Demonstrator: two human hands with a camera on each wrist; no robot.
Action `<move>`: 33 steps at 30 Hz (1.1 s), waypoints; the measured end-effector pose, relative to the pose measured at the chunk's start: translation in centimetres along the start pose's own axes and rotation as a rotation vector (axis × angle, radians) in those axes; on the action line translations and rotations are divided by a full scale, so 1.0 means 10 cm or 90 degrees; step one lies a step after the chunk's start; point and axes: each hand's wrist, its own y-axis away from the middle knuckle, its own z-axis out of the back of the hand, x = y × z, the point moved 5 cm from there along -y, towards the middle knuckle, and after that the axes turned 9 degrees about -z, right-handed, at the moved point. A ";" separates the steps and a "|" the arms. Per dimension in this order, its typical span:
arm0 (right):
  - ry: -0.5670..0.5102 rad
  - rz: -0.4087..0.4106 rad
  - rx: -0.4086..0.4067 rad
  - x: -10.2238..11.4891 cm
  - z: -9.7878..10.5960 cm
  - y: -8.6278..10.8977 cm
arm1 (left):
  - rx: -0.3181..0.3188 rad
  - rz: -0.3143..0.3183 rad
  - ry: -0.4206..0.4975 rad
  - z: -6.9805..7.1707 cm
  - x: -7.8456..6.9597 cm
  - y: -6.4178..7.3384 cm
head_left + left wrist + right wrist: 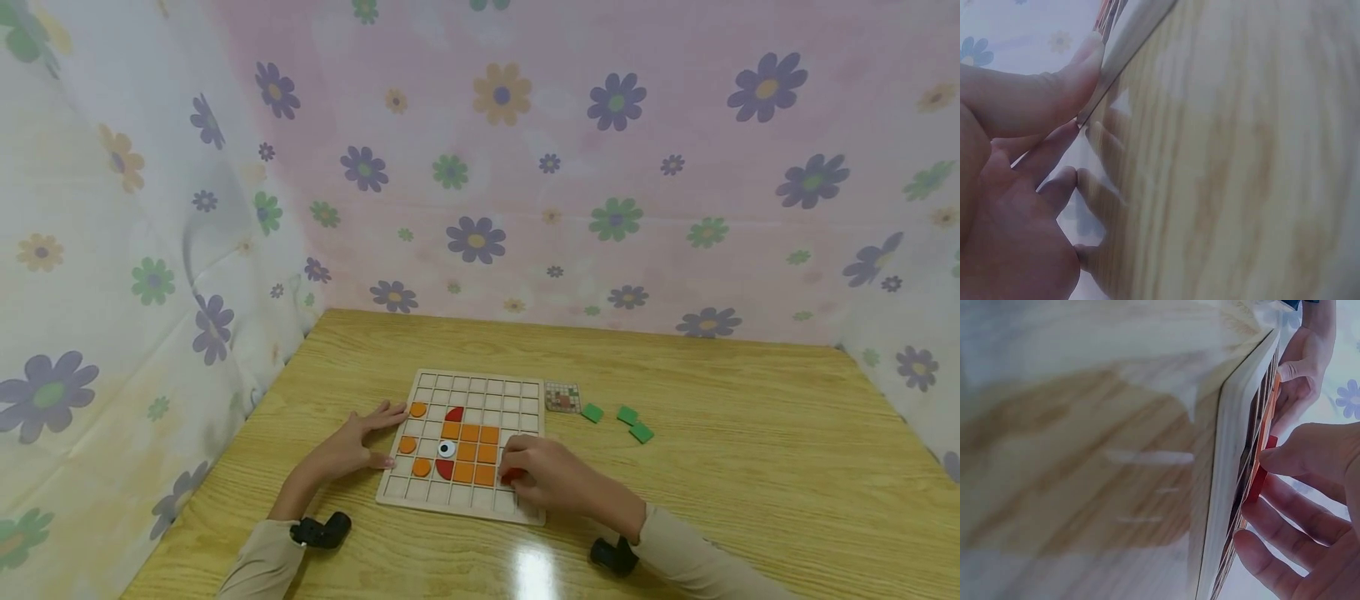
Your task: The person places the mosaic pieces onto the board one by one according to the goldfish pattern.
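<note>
A square wooden grid board [480, 387] lies on the table, with orange square tiles [467, 452], orange round pieces [407, 445], red curved pieces [444, 469] and a white eye piece [446, 448] in its cells. My right hand [551, 475] pinches a red piece [1258, 481] between thumb and fingers, over the board's right part. The exact shape of that piece is partly hidden by the fingers. On the left side, my left hand [347, 447] has its fingers spread, with thumb and fingertips touching the board's left edge.
A small pattern card [562, 397] lies against the board's upper right corner. Several green square tiles [627, 415] are scattered right of the card. Flowered cloth [525, 167] stands behind and beside the wooden table [720, 417].
</note>
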 end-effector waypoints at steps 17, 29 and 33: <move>0.021 -0.014 0.027 0.04 -0.10 -0.04 | -0.002 0.003 -0.004 0.01 -0.02 0.01; -0.007 -0.002 0.028 0.08 -0.07 -0.05 | 0.000 0.009 0.008 0.00 -0.01 0.01; -0.001 -0.007 0.029 0.06 -0.07 -0.05 | -0.004 0.008 0.013 0.00 0.00 0.00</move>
